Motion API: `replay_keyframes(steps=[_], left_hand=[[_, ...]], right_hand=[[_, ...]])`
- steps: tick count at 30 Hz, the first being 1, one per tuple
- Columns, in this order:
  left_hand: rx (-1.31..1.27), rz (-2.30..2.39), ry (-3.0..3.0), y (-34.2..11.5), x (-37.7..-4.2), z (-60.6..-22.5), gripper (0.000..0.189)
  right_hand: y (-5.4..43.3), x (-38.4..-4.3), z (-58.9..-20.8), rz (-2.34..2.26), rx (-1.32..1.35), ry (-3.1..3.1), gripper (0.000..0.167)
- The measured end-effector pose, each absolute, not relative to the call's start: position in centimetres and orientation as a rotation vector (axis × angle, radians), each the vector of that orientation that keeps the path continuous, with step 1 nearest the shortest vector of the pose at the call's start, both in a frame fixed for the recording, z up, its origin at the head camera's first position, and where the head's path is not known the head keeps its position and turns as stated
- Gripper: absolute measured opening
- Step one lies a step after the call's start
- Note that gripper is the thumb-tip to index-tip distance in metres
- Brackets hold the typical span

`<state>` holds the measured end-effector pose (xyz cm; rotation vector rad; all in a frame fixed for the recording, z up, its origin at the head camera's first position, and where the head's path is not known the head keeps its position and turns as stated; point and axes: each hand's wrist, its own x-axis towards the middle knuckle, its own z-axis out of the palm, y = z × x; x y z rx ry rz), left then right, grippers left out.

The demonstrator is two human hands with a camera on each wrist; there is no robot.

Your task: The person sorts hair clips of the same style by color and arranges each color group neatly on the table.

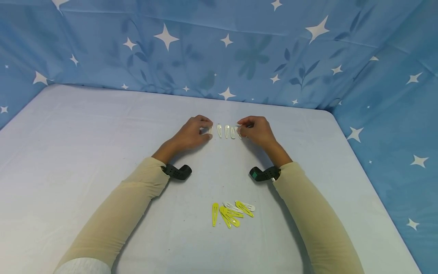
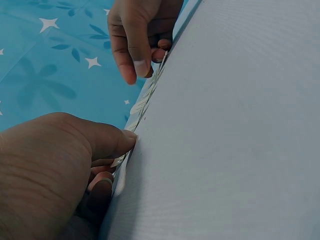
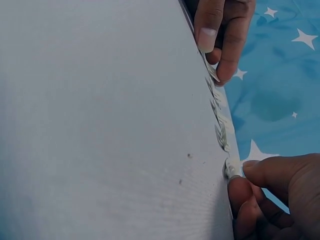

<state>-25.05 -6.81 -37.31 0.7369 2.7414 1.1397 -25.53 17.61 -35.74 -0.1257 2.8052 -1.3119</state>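
Several white hair clips [image 1: 227,131] lie side by side in a row at the far part of the table. At the row's left end, my left hand [image 1: 191,133] holds a white clip [image 1: 210,130] between thumb and fingers. My right hand [image 1: 258,131] is at the other end, its thumb and fingertips on a white clip [image 1: 238,133] that they partly cover. In the right wrist view this end clip [image 3: 231,167] sits between the right thumb and a finger. The left wrist view shows the row edge-on, with both hands at it.
Nearer the body lies a loose group of yellow hair clips [image 1: 230,217], with white clips [image 1: 232,206] partly under them. One yellow clip [image 1: 215,214] lies apart on the left. A white cloth covers the table [image 1: 85,152]; a blue starry curtain [image 1: 205,49] hangs behind.
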Motion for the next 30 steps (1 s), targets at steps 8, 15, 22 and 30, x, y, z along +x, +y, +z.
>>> replay_keyframes(steps=[8, 15, 22, 30], left_hand=[[0.749, 1.143, 2.737, -6.8, -25.1, -37.4, 0.047], [0.769, 1.144, 2.741, -6.9, -25.1, -37.4, 0.046], [0.783, 1.154, 2.735, -7.0, -25.1, -37.3, 0.045], [0.792, 1.151, 2.737, -6.9, -25.2, -37.4, 0.046]], right_hand=[[17.7, -25.1, -35.7, -1.37, -0.081, 2.81, 0.019], [17.7, -24.7, -35.3, -1.51, -0.067, 2.74, 0.019], [17.5, -24.5, -35.3, -1.449, -0.06, 2.759, 0.019], [17.8, -24.0, -35.2, -1.547, -0.102, 2.719, 0.021]])
